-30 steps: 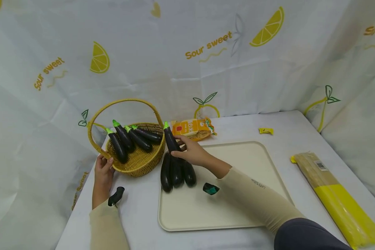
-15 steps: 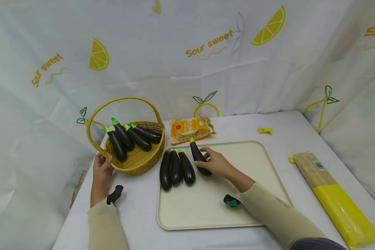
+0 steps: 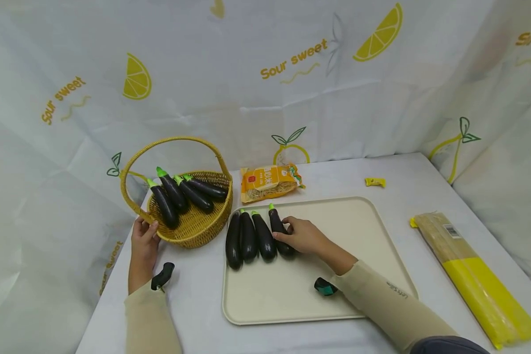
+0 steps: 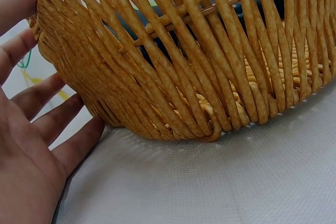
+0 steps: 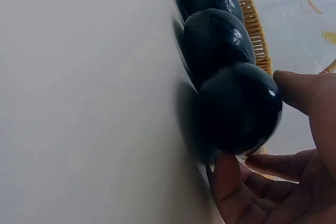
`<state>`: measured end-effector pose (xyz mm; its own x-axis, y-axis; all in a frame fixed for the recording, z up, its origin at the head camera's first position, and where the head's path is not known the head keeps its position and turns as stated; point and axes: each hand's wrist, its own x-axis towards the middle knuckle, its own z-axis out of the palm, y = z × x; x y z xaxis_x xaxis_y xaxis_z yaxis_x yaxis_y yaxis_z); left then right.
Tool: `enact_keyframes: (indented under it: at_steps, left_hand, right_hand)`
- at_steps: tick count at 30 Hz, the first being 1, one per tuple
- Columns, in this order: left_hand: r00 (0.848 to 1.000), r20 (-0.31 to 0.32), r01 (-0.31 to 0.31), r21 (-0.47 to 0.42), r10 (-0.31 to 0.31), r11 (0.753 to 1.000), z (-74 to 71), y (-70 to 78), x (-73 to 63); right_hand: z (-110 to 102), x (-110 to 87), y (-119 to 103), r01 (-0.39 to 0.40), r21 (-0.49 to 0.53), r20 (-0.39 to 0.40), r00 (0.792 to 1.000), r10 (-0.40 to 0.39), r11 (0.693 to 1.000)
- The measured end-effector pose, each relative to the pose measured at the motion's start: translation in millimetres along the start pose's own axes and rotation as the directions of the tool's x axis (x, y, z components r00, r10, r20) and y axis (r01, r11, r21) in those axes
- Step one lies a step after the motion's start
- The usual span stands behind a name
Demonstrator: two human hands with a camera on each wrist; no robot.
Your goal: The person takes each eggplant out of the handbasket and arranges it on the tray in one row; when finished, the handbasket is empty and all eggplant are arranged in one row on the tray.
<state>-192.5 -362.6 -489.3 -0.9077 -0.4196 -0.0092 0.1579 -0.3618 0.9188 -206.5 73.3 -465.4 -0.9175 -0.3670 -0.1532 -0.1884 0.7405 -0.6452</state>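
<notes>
My right hand (image 3: 304, 237) holds a dark eggplant (image 3: 277, 223) with a green stem between thumb and fingers, at the right end of a row on the beige tray (image 3: 292, 305). Three more eggplants (image 3: 248, 238) lie side by side just left of it. In the right wrist view the held eggplant's round end (image 5: 239, 111) shows between thumb and fingers, low over the tray. My left hand (image 3: 144, 246) grips the near left side of a wicker basket (image 3: 199, 239), thumb at the rim, fingers (image 4: 68, 114) against the weave. Several eggplants (image 3: 196, 194) lie inside the basket.
Behind the tray lies an orange food packet (image 3: 270, 183). A small yellow wrapped piece (image 3: 375, 182) sits at the back right. Along the right side stretches a long yellow-and-clear pack (image 3: 478, 280). The basket's tall handle (image 3: 177, 140) arches up near the printed curtain (image 3: 230, 88).
My right hand has carried the eggplant rightward from above the row, near the basket, and lowered it at the row's right end. My left hand has stayed on the basket.
</notes>
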Motion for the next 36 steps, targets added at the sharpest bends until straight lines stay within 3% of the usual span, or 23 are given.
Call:
enact_keyframes:
  at_steps: [14, 29, 36]
  left_hand:
    - [1.000, 0.001, 0.012, -0.003, -0.012, 1.000, 1.6, 4.4, -1.6]
    - [1.000, -0.016, 0.018, 0.001, -0.018, 1.000, -1.1, -1.1, 0.2]
    - [1.000, -0.006, 0.020, 0.017, -0.020, 1.000, -0.7, -0.5, 0.2]
  right_hand:
    - [-3, -6.1, -3, -0.012, 0.000, 0.000, 1.000, 0.012, 1.000]
    - [-12, 0.4, 6, -0.015, -0.008, -0.012, 1.000, 0.015, 1.000]
    - [-12, -0.2, 7, -0.031, 0.029, 0.025, 0.999, 0.030, 0.999]
